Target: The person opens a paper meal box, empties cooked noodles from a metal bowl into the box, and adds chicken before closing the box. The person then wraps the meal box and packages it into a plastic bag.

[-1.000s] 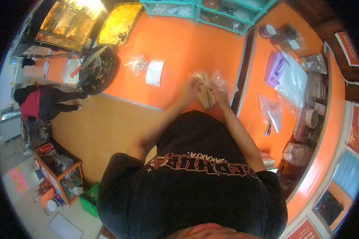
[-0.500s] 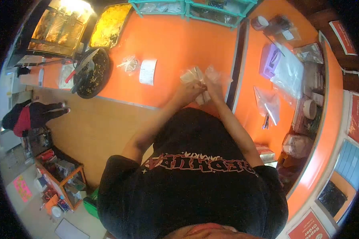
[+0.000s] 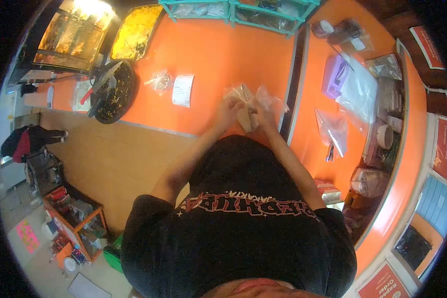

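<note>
Over the orange counter, my left hand (image 3: 227,113) and my right hand (image 3: 262,118) are close together. Both have their fingers closed on a crinkled clear plastic bag (image 3: 273,98). Between them is a light-brown packet (image 3: 245,120), which looks paper-wrapped; its contents are hidden. Some of the plastic spreads out above my fingers and to the right. To the left of my hands lie a white printed receipt (image 3: 183,91) and a small knotted clear plastic bag (image 3: 159,82).
A dark round board (image 3: 120,94) with a red-handled knife (image 3: 87,96) sits at the counter's left, below a tray of yellow food (image 3: 134,35). Teal racks (image 3: 196,10) stand at the back. Rightward are a purple box (image 3: 335,77) and plastic sheets (image 3: 357,94). Another person (image 3: 25,141) is far left.
My left hand has shifted slightly left, away from the right, and more of the brown packet shows between them. The person at far left has moved a little further left.
</note>
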Demonstrator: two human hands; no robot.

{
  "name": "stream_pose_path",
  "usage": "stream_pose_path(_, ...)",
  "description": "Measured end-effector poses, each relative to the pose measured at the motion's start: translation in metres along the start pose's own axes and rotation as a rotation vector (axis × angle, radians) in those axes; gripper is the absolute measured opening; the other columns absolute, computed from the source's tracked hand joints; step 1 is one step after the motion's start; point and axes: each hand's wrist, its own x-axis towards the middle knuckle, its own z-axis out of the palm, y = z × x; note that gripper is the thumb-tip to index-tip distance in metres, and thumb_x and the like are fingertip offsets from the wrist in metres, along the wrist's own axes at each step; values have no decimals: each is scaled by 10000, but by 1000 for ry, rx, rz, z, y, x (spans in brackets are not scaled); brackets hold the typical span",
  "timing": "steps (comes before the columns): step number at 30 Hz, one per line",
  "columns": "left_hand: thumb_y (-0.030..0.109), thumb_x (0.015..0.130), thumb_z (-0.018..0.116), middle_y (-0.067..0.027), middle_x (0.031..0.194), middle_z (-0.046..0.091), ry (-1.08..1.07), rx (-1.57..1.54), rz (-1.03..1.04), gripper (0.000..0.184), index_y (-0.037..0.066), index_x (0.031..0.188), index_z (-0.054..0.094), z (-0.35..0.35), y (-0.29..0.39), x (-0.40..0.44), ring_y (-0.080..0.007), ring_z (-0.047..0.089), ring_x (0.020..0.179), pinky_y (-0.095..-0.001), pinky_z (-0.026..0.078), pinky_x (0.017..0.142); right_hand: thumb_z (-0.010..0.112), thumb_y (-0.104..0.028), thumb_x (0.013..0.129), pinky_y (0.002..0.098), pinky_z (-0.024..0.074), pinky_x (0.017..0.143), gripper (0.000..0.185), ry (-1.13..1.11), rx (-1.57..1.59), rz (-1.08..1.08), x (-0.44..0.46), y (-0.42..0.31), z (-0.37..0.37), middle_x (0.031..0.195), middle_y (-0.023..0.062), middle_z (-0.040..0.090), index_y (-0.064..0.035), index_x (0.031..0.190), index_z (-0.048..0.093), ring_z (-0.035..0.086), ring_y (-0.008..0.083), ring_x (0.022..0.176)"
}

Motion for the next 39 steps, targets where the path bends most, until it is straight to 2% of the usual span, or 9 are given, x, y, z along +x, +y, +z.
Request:
stream_pose_path(8,164,929,679,-141,943,747,21,166,-1,201,-1,1028,735,-4,14,-6,-205,707,849,-338,550,792,524,-453,1007,357,474,852,501,-92,-16,44,8,11,-6,1161,99,623,-8,1224,599,593,213,1008)
stream_pose_path(12,165,925,683,-128,925,750,17,55,13,195,1,1016,737,-3,6,-3,-188,704,843,-337,551,790,516,-460,1005,375,464,889,515,-122,234,158,38,59,-7,1190,117,620,-9,1242,589,589,226,1045)
stream_pose_path(18,154,924,681,-119,931,752,24,145,43,185,0,1011,736,-3,9,-3,-175,704,854,-338,551,796,530,-381,1022,290,489,717,338,-76,-230,-185,40,66,-10,942,32,609,-59,1024,633,598,148,828)
stream_pose_path(20,153,927,678,-122,935,752,43,116,-13,184,0,1012,735,-2,13,-3,-179,707,859,-339,552,800,531,-368,1021,289,488,719,338,-90,-182,-56,16,21,-6,962,40,621,-49,1023,643,602,148,843)
stream_pose_path(26,151,930,673,-125,936,752,4,83,49,185,2,1020,736,-3,16,-6,-181,707,866,-334,552,800,534,-357,1020,307,491,738,350,-53,107,-211,24,28,-5,983,64,657,-30,1043,657,620,160,874)
stream_pose_path(32,152,933,671,-120,953,749,0,138,-21,199,-4,1044,727,-3,18,-5,-180,702,870,-332,550,810,527,-425,1004,351,500,804,468,5,-223,-80,29,39,-8,1075,83,671,-7,1171,655,634,186,917)
stream_pose_path(35,165,930,679,-114,960,747,-14,173,-8,202,2,1039,728,-4,18,-4,-175,698,862,-332,550,809,460,-504,1008,433,419,1000,604,-90,-250,44,9,8,-9,1246,176,603,-16,1357,529,566,303,1169)
stream_pose_path(38,179,928,685,-107,959,749,10,89,113,210,7,1041,727,0,-20,4,-177,699,869,-341,548,807,574,-419,955,406,491,940,513,-154,-1116,-322,54,89,-21,1166,154,671,-28,1285,610,656,298,994)
stream_pose_path(39,180,929,684,-106,962,748,21,104,99,212,6,1042,725,0,-14,3,-177,697,875,-339,549,809,576,-411,951,414,486,954,522,-135,-1058,-432,64,105,-27,1189,159,661,-38,1315,586,648,304,1029)
